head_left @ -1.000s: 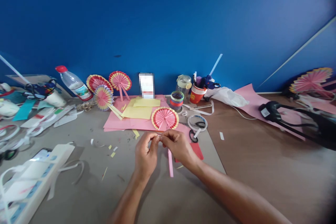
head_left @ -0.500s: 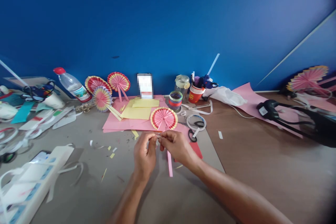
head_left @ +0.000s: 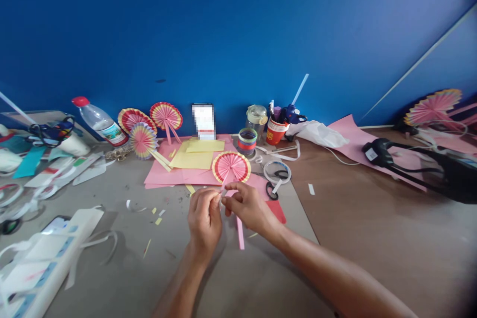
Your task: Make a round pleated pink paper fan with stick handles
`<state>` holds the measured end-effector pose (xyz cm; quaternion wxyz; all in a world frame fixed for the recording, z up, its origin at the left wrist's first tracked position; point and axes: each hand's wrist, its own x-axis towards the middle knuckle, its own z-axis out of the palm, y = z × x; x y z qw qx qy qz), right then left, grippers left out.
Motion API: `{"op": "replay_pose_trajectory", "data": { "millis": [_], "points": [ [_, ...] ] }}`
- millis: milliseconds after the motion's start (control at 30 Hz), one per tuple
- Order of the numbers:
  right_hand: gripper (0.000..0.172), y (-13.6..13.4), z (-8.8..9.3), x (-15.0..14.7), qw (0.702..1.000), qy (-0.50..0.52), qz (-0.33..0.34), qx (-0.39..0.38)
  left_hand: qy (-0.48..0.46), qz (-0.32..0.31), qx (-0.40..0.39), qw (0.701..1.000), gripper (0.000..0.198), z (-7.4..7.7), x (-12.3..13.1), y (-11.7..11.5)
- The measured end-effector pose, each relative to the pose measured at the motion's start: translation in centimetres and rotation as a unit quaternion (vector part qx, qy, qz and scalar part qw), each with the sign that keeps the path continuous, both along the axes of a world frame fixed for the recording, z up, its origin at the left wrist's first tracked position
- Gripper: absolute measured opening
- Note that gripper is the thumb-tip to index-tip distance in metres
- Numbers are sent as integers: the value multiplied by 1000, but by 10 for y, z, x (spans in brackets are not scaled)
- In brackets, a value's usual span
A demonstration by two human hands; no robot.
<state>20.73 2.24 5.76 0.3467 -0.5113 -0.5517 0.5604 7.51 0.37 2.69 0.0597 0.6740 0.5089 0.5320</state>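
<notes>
My left hand (head_left: 204, 218) is closed, its thumb and forefinger pinching a small whitish strip (head_left: 223, 193), perhaps tape. At the strip's other side, my right hand (head_left: 248, 208) has its thumb and forefinger on it, fingers curled. Just beyond my fingers lies a round pleated paper fan (head_left: 231, 165) in pink, red and yellow. One pink paper handle (head_left: 240, 233) comes out below my right hand; the rest of the handle is hidden by my hands.
Black-handled scissors (head_left: 272, 190) and a tape roll (head_left: 278, 172) lie right of the fan. Behind are yellow paper (head_left: 192, 159), pink sheets (head_left: 156, 176), a phone (head_left: 204, 121) and finished fans (head_left: 166, 115). A power strip (head_left: 55, 258) is at left, a black-framed object (head_left: 406, 164) at right.
My right forefinger has lifted and spread a little from the thumb, and more of the whitish strip shows between my hands. The view has shifted slightly.
</notes>
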Motion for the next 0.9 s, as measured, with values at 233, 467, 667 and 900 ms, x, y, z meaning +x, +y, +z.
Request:
{"op": "replay_pose_trajectory", "data": {
  "millis": [233,467,667,900],
  "points": [
    [10,1,-4,1,999,-6,-10,50,-4,2,-12,1000,10,0,-3,1],
    [11,6,-10,6,995,-14,-11,96,-29,-11,-41,999,12,0,-5,1],
    [11,7,-8,6,997,22,-12,73,-65,-8,-77,995,14,1,-5,-1],
    [18,8,-4,9,994,-4,6,109,-59,-16,-63,996,11,2,-4,-2]
  ]
}}
